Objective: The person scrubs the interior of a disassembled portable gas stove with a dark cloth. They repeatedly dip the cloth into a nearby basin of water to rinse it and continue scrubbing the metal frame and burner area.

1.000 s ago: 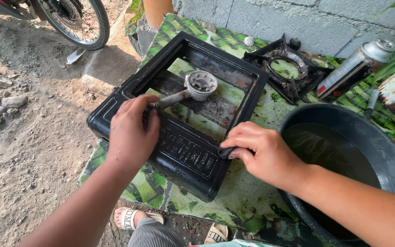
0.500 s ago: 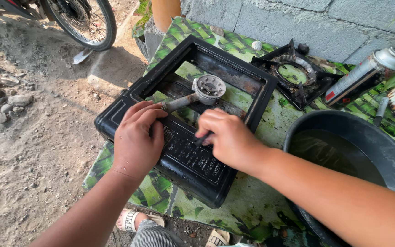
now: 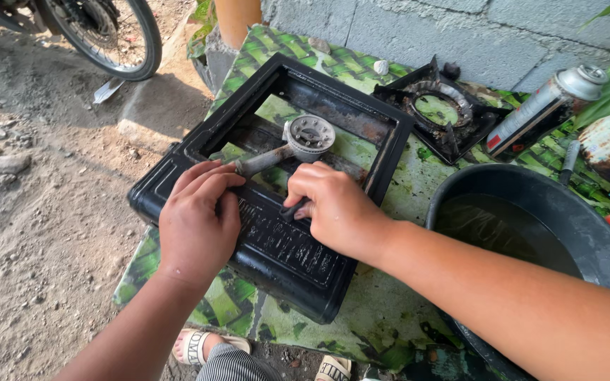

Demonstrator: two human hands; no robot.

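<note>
Head view: stove body (image 3: 277, 233) is lying upside down on green mat (image 3: 390, 296)
Left hand (image 3: 195, 226): fingers flat, pressing casing, gripping nothing
Right hand (image 3: 337, 208): fingers curling around dark tool (image 3: 292, 209)
Tip: keeping casing braced is steadying the work

Wheel (image 3: 107, 35) cut by top edge; basin (image 3: 531, 233) cut right; right hand (image 3: 333, 208) hides tool tip.

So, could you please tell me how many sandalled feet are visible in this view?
2: one sandalled foot below the left arm, another at the bottom edge, right of the striped trousers. Both are partly cut off.
</note>
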